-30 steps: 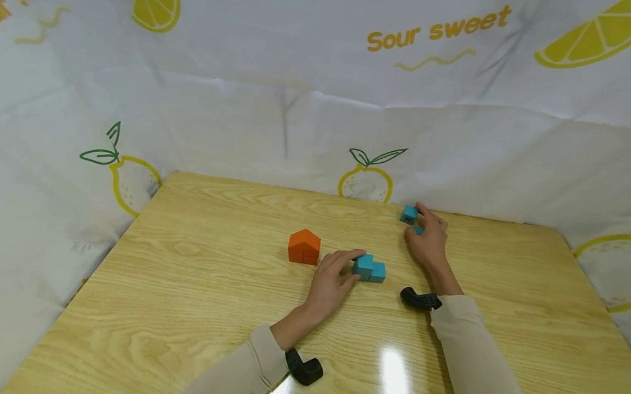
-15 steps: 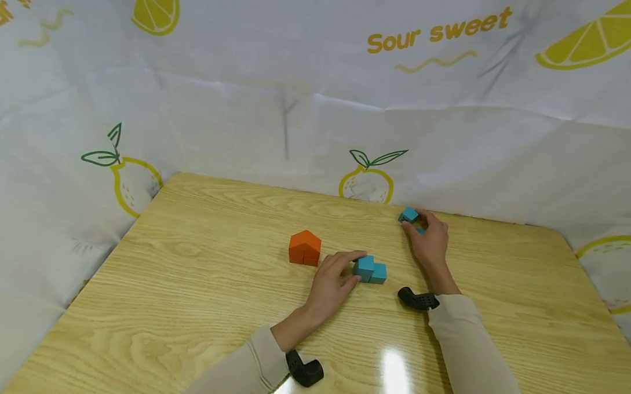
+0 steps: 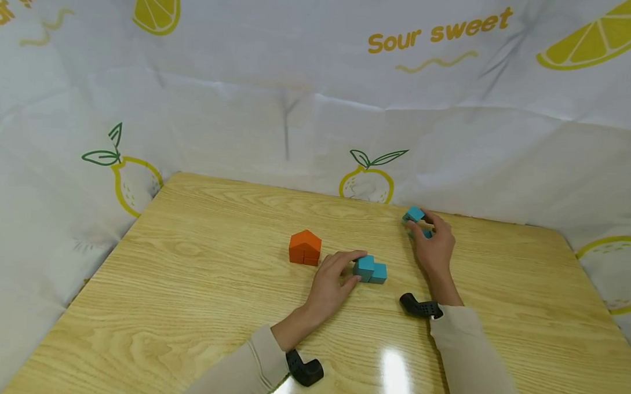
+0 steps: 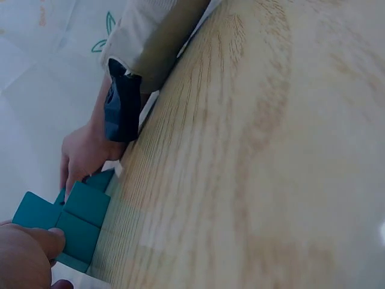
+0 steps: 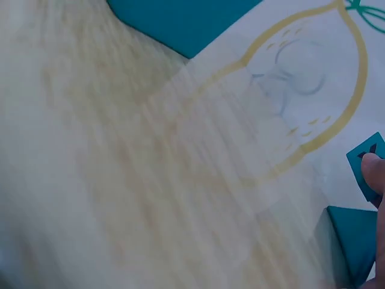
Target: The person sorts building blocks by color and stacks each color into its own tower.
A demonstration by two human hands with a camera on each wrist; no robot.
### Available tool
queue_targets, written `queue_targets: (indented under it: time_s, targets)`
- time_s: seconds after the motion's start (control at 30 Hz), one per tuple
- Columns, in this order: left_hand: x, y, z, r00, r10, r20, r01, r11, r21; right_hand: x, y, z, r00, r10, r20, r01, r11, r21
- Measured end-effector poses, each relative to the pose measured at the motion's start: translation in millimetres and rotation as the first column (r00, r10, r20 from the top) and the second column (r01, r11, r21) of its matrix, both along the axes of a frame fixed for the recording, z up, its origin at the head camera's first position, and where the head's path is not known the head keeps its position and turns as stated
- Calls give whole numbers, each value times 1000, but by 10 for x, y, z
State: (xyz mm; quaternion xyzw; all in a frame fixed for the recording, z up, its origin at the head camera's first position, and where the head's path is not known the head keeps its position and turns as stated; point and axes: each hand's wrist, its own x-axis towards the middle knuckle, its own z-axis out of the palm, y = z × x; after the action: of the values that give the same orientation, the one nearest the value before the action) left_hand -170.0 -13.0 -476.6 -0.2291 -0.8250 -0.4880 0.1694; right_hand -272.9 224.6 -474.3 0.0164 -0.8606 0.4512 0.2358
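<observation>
In the head view my left hand [image 3: 328, 287] grips the left part of a blue block cluster [image 3: 365, 267], thumb in front and fingers behind. A lower blue block [image 3: 379, 273] adjoins its right side. Farther back, my right hand [image 3: 436, 247] pinches a small blue cube [image 3: 413, 213] between thumb and fingertips. Another blue block [image 3: 426, 233] lies beneath that hand, partly covered by it. A dark mark shows on the pinched cube [image 5: 368, 153] in the right wrist view, above a blue block with a pointed corner [image 5: 352, 238].
An orange house-shaped group of blocks [image 3: 305, 249] stands left of the blue cluster. The wooden table [image 3: 215, 228] ends at the back against a white lemon-print cloth [image 3: 276, 126]. Black wrist devices [image 3: 304, 370] stick out from both sleeves.
My right thumb has come onto the small blue cube, which has since tilted and shifted slightly right with the hand. The left hand and its blocks have stayed put.
</observation>
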Motion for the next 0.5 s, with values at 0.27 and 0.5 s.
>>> queue_targets:
  time_s: [0.27,0.5]
  targets:
    - [-3,7,-17,1000,-3,6,3,1000,-6,183,-34,-6,997,-7,-78,2,998,-68]
    - [-12,-7,-23,1000,-3,21,3,1000,-3,331,-108,-6,995,39,-91,-50,992,-115]
